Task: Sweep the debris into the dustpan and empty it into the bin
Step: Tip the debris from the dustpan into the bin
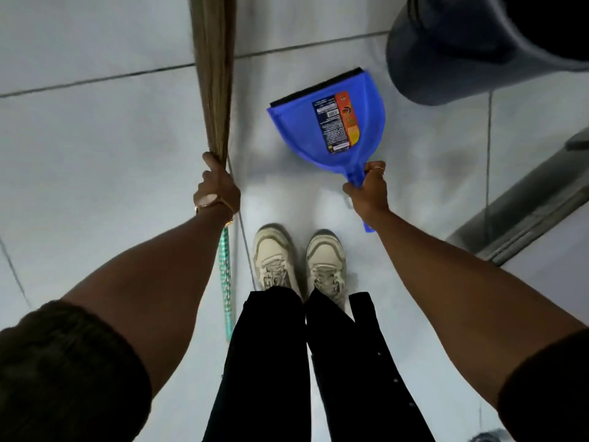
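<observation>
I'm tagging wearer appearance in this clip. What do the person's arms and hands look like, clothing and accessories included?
Both forearms are bare, with dark sleeves pushed up near the elbows. The left hand has a rose-gold watch with a thin band at its wrist. The right hand wears a thin ring on one finger.

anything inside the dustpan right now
Nothing visible: the dustpan, held by the right hand, shows only its label on the blue surface, no debris. Whether this is its inside or underside is unclear.

The bin (462, 52) and the broom (213, 74) bristle tips are cut off at the top edge.
</observation>
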The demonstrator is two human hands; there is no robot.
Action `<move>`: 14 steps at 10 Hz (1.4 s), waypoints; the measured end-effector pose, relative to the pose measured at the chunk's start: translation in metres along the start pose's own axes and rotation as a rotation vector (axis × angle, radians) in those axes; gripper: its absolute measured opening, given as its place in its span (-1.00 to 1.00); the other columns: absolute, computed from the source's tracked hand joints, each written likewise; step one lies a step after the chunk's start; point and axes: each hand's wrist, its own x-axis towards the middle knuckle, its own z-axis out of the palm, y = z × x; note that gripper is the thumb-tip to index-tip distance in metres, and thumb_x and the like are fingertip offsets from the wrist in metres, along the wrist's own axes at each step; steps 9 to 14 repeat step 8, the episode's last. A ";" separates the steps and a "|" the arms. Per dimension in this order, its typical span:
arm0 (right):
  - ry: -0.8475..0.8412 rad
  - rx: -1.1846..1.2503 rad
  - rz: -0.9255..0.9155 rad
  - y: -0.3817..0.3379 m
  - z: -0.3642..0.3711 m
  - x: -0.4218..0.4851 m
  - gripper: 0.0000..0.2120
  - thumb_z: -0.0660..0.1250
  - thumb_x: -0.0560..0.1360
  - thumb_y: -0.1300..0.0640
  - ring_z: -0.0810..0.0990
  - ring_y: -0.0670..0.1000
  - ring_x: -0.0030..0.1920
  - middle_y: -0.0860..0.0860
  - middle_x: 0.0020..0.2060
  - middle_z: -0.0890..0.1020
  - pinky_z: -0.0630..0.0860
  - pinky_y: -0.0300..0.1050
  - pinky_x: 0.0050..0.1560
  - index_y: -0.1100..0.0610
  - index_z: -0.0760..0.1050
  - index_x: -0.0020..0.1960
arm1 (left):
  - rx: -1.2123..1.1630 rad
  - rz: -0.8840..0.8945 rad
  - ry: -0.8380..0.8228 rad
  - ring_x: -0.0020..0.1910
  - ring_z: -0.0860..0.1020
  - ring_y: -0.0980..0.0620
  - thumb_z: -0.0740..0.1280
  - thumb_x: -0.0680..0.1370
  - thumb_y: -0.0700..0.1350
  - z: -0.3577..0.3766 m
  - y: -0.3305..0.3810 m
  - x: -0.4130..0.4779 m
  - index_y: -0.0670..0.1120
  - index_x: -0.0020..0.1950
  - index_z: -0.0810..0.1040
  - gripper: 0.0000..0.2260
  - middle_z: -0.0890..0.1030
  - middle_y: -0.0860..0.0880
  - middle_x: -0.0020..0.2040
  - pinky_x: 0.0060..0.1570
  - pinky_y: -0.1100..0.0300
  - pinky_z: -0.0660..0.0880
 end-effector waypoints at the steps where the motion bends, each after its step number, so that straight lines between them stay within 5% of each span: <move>1: -0.016 -0.018 -0.061 0.008 0.009 0.017 -0.52 0.44 0.37 0.26 0.52 0.12 -0.23 -0.16 -0.33 0.40 0.47 -0.01 -0.15 0.11 0.13 0.00 | 0.025 0.050 -0.019 0.16 0.51 -0.35 0.14 0.56 -0.17 0.010 0.015 0.024 -0.19 0.46 0.04 -0.49 0.50 -0.30 0.22 0.12 -0.19 0.42; 2: -0.078 0.061 -0.069 0.011 0.018 0.028 -0.51 0.43 0.35 0.31 0.63 0.21 -0.25 -0.14 -0.32 0.47 0.61 0.17 -0.06 0.09 0.12 -0.01 | 0.088 0.094 -0.056 0.21 0.48 -0.35 0.17 0.56 -0.20 0.012 0.033 0.043 -0.17 0.48 0.01 -0.46 0.47 -0.31 0.27 0.16 -0.20 0.40; 3: -0.076 0.150 -0.051 0.012 0.025 0.035 -0.53 0.41 0.37 0.34 0.54 0.07 -0.32 -0.05 -0.22 0.48 0.62 0.16 -0.10 0.11 0.14 0.02 | 0.098 0.118 -0.083 0.26 0.43 -0.37 0.19 0.52 -0.28 0.014 0.048 0.054 -0.14 0.49 0.02 -0.42 0.39 -0.31 0.33 0.21 -0.21 0.37; 4: -0.090 0.218 -0.054 0.010 0.027 0.034 -0.54 0.44 0.41 0.35 0.48 0.02 -0.28 0.10 -0.06 0.46 0.62 -0.20 -0.29 0.14 0.18 0.05 | 0.119 0.117 -0.133 0.32 0.38 -0.35 0.23 0.50 -0.29 0.016 0.056 0.054 -0.12 0.52 -0.03 -0.33 0.30 -0.29 0.39 0.26 -0.21 0.34; 5: -0.071 0.216 -0.045 0.007 0.028 0.034 -0.53 0.49 0.40 0.28 0.53 0.06 -0.15 0.11 0.01 0.50 0.56 -0.28 -0.20 0.20 0.25 0.11 | 0.149 0.134 -0.140 0.35 0.35 -0.30 0.25 0.49 -0.27 0.017 0.055 0.050 -0.14 0.53 -0.02 -0.32 0.28 -0.26 0.41 0.26 -0.19 0.34; 6: -0.008 0.108 -0.036 0.001 0.024 0.031 -0.43 0.53 0.37 0.20 0.54 0.11 0.11 0.13 0.16 0.54 0.49 -0.02 0.12 0.26 0.29 0.24 | 0.192 0.225 -0.101 0.31 0.38 -0.29 0.31 0.47 -0.23 0.017 0.053 0.041 -0.19 0.49 0.07 -0.34 0.34 -0.27 0.35 0.18 -0.20 0.39; 8: 0.012 -0.084 0.082 -0.035 -0.004 0.005 -0.17 0.52 0.40 0.14 0.44 0.21 0.36 0.16 0.43 0.32 0.44 0.09 0.32 0.27 0.11 0.49 | 0.249 0.381 -0.080 0.32 0.38 -0.27 0.35 0.48 -0.14 -0.015 0.056 -0.001 -0.22 0.51 0.02 -0.28 0.32 -0.26 0.38 0.21 -0.13 0.40; 14: 0.012 -0.084 0.082 -0.035 -0.004 0.005 -0.17 0.52 0.40 0.14 0.44 0.21 0.36 0.16 0.43 0.32 0.44 0.09 0.32 0.27 0.11 0.49 | 0.249 0.381 -0.080 0.32 0.38 -0.27 0.35 0.48 -0.14 -0.015 0.056 -0.001 -0.22 0.51 0.02 -0.28 0.32 -0.26 0.38 0.21 -0.13 0.40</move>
